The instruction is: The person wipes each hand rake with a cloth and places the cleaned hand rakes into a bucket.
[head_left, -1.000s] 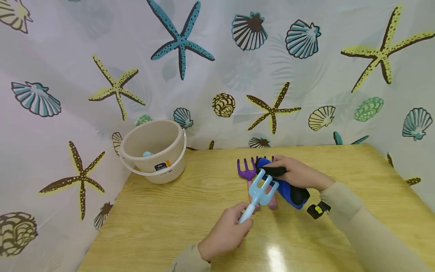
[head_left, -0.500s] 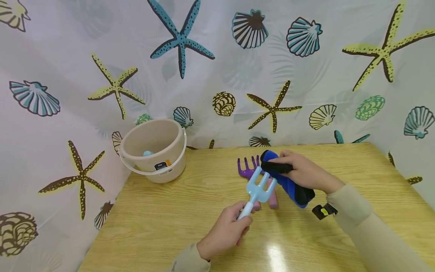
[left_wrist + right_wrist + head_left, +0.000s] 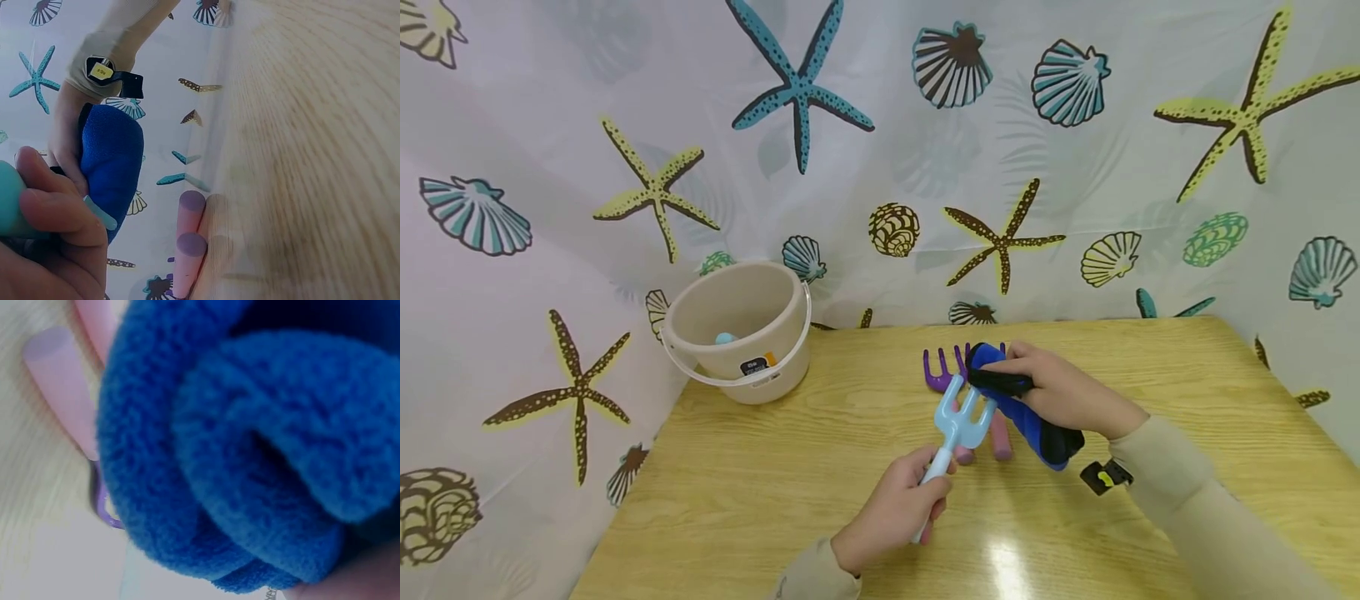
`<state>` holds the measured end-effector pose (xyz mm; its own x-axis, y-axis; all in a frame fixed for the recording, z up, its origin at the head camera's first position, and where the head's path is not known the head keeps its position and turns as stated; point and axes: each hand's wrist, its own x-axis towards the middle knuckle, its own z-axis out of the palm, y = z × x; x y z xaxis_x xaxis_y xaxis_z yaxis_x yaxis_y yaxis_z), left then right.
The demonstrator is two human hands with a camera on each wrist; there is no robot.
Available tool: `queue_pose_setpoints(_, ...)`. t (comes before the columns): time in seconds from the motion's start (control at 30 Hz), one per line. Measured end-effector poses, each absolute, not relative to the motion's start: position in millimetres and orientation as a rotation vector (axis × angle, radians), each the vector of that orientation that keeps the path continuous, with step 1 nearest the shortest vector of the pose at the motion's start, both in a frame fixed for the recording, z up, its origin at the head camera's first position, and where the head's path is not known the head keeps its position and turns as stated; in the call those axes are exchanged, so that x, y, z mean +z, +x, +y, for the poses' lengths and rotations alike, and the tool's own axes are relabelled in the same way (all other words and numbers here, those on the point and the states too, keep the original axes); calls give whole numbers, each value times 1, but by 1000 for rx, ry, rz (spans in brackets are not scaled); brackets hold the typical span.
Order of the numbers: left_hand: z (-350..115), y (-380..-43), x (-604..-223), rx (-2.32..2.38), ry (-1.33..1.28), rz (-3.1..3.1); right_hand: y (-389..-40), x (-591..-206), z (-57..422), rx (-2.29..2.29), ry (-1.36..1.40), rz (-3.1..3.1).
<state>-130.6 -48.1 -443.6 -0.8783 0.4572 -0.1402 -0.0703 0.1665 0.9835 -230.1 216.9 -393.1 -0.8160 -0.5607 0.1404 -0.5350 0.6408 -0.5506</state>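
Note:
My left hand (image 3: 895, 504) grips the handle of a light blue hand fork (image 3: 957, 423), whose three tines point up and away. In my right hand (image 3: 1071, 393) is a bunched, fleecy blue cloth (image 3: 1028, 421) with black parts, its near side overlapping the fork's tines in the head view. The right wrist view shows the cloth (image 3: 156, 456) in thick soft folds. Beneath and behind lie two purple hand forks (image 3: 937, 379) with pink handles (image 3: 1000, 437), partly hidden by the cloth. Their round handle ends (image 3: 190, 244) show in the left wrist view.
A beige bucket (image 3: 775, 367) with a wire handle stands at the back left of the wooden table (image 3: 760, 483). Something light blue (image 3: 725, 338) is inside it. A sea-patterned curtain (image 3: 865, 167) hangs along the table's back and sides.
The cloth in my right hand lifts a little to the right, then comes back down and left against the fork's tines. The light blue fork shifts slightly left.

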Motion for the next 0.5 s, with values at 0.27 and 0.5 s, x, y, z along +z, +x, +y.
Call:
queue_pose_setpoints(0.27, -46, -132, -439, 1731, 365, 2067, -229, -395, 220, -863, -901, 2840)
queue_pose_setpoints(0.5, -45, -135, -438, 1763, 293, 2114, -216, -376, 217, -775, -913, 2922)
